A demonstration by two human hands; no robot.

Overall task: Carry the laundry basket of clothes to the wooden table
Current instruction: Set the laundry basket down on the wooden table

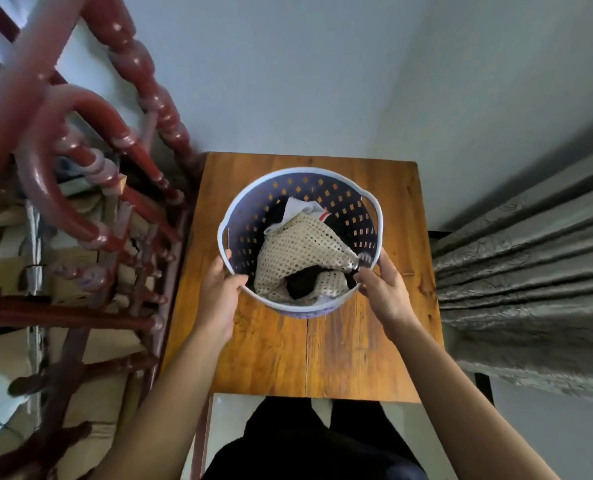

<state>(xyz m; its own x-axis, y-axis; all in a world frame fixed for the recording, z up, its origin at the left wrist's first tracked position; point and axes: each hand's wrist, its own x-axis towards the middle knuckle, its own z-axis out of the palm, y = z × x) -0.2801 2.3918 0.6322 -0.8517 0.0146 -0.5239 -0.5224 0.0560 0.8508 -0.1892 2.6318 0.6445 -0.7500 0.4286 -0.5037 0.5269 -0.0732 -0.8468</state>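
A round pale lilac laundry basket with diamond-shaped holes stands on the wooden table, near its middle. Inside lie a cream mesh garment, a white cloth and dark clothes. My left hand grips the basket's near left rim, thumb over the edge. On the near right rim my right hand holds on, with its fingers curled over the rim.
A red-brown turned wooden stair railing stands close along the table's left side, with cardboard boxes behind it. A grey pleated curtain hangs at the right. White walls meet in a corner behind the table. My dark-clothed legs are at the table's near edge.
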